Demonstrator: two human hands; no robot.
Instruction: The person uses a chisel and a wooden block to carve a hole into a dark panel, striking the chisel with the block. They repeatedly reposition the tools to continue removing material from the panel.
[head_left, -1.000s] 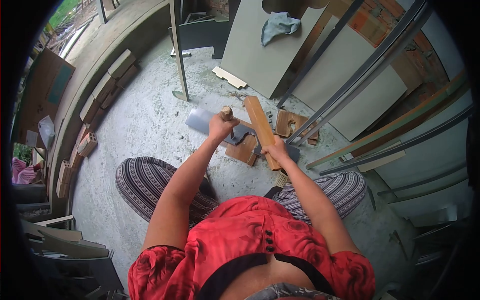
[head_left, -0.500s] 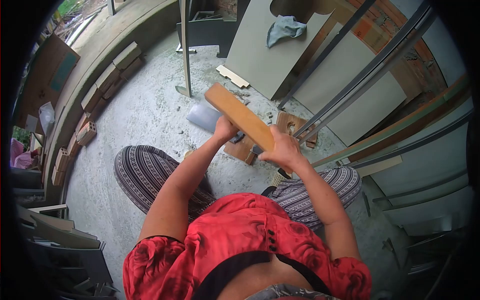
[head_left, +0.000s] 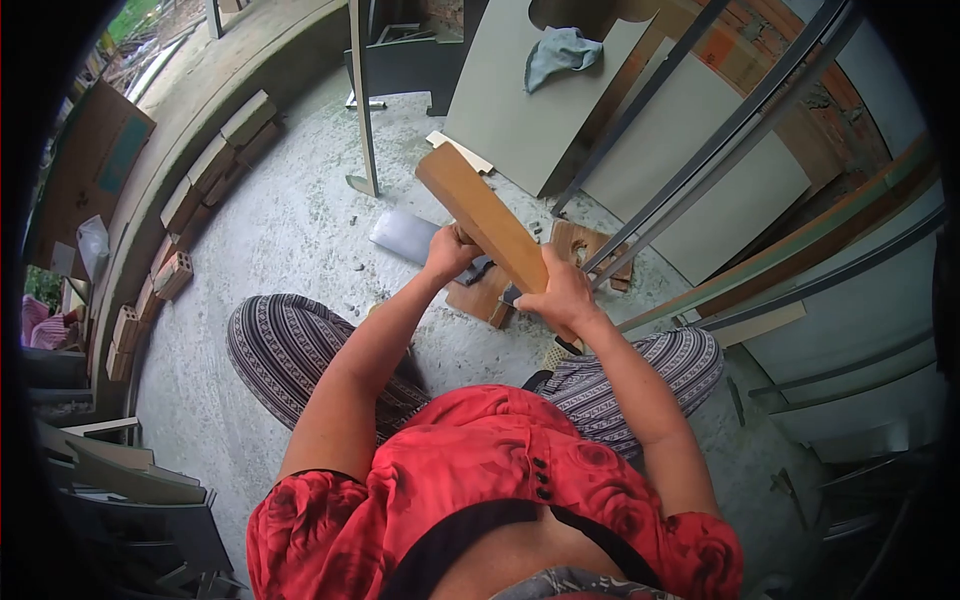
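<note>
A long orange-brown wooden block (head_left: 482, 213) is held aslant above the floor between my two hands. My left hand (head_left: 449, 254) is closed around its near-left side at mid-length, with the fingers hidden beneath. At the lower right end, my right hand (head_left: 563, 294) grips the block with the thumb against its side. Under it on the concrete lie a smooth grey flat piece (head_left: 402, 233), a brown board (head_left: 478, 301) and another brown board with a hole (head_left: 598, 246). Something dark, partly hidden, shows below the block.
Large pale panels (head_left: 690, 165) lean at the back right, with a blue-grey cloth (head_left: 562, 55) on one. A thin upright post (head_left: 362, 110) stands ahead. Long metal bars (head_left: 705, 165) slant in from the right. Bricks (head_left: 212, 162) line the curved ledge at left.
The block has tilted slightly steeper, its far end shifting up and a little right. Both hands keep their hold. The whole view has shifted slightly.
</note>
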